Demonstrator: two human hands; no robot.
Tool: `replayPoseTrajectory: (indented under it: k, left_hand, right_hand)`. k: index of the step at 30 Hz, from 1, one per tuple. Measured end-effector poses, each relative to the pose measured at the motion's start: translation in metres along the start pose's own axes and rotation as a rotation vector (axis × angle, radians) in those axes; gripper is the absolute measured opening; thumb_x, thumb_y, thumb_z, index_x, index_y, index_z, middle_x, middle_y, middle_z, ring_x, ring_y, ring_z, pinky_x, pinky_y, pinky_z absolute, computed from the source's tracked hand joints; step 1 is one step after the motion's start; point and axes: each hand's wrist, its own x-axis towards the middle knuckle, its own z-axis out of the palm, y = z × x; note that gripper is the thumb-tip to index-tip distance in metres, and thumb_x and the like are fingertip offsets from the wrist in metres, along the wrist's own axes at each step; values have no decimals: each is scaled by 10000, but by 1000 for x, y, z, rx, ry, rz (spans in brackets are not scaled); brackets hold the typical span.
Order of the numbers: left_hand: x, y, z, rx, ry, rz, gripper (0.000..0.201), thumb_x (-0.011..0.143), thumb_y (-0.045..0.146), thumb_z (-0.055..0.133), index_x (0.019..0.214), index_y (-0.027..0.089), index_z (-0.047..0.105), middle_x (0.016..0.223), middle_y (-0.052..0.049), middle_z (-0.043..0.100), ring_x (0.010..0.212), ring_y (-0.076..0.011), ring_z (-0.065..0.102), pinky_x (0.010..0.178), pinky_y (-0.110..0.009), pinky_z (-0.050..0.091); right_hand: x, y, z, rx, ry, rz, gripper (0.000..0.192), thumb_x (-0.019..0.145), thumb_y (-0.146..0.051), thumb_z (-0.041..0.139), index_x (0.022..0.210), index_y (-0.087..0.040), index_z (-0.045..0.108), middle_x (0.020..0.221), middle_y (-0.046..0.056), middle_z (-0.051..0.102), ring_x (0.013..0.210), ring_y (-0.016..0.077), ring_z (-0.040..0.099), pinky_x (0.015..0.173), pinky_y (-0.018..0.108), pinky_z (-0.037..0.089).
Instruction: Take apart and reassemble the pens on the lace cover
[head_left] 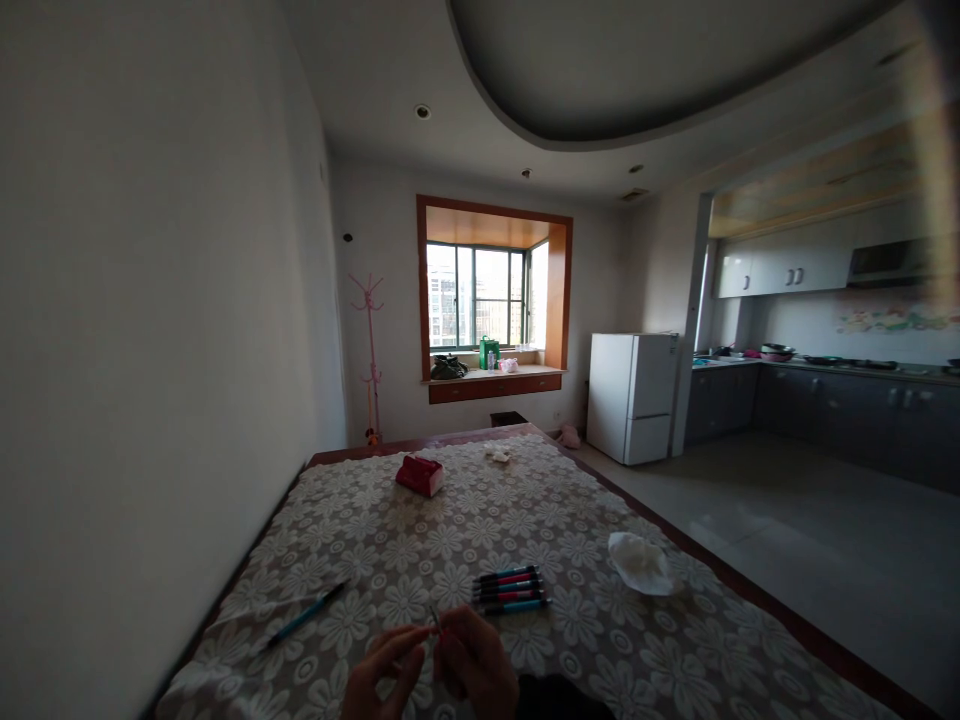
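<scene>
my two hands meet low at the near edge of the table, over the flowered cloth. my left hand and my right hand are both pinched nearly shut on one thin little piece that sticks up between the fingertips (it looks like a pen refill or a slim pen part, too small and dim for me to be sure). just beyond my right hand lies a tidy row of pens, side by side and touching, with red and blue bands. one more blue pen lies apart on my left, slanted on the cloth. a crumpled white tissue sits near the right edge, and a red box stands well away toward the far end. i judge i am in the middle of working on this one small piece, fingers of both hands holding it steady. any further handling would call for a light, even pinch, since something so thin could bend or slip from my fingertips.
</scene>
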Motion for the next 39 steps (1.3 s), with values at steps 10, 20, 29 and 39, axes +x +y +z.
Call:
replayPoseTrajectory:
  k: [10, 20, 29, 39]
  left_hand:
    - [-8, -33, 5, 724, -55, -43, 360, 788, 199, 466, 1073, 292, 664, 1117, -40, 663, 1061, -249, 578, 859, -403, 449]
    - [-6, -41, 1, 590, -106, -28, 260, 822, 201, 450, 961, 253, 663, 964, -43, 685, 924, -211, 615, 794, -333, 462]
    - [1, -29, -5, 364, 17, -31, 359, 860, 231, 379, 1098, 222, 648, 986, -73, 645, 955, -215, 614, 881, -373, 499]
    - [-3, -27, -5, 270, 151, 63, 346, 872, 263, 398, 1143, 208, 605, 1025, -74, 668, 937, -219, 626, 832, -373, 531]
  right_hand:
    - [1, -14, 4, 11, 50, 23, 399, 853, -566, 545, 869, -169, 513, 564, -35, 519, 393, 37, 286, 386, 178, 184]
    - [2, -12, -1, -85, 88, 31, 387, 867, -553, 530, 878, -166, 526, 591, -38, 529, 405, 35, 270, 389, 182, 172]
    - [2, -11, -10, -292, 106, 28, 348, 898, -501, 501, 874, -157, 552, 644, -16, 557, 488, 66, 361, 466, 190, 270]
    - [-3, -7, -8, -579, 110, 2, 264, 894, -396, 504, 879, -164, 629, 671, 14, 616, 551, 115, 485, 540, 216, 342]
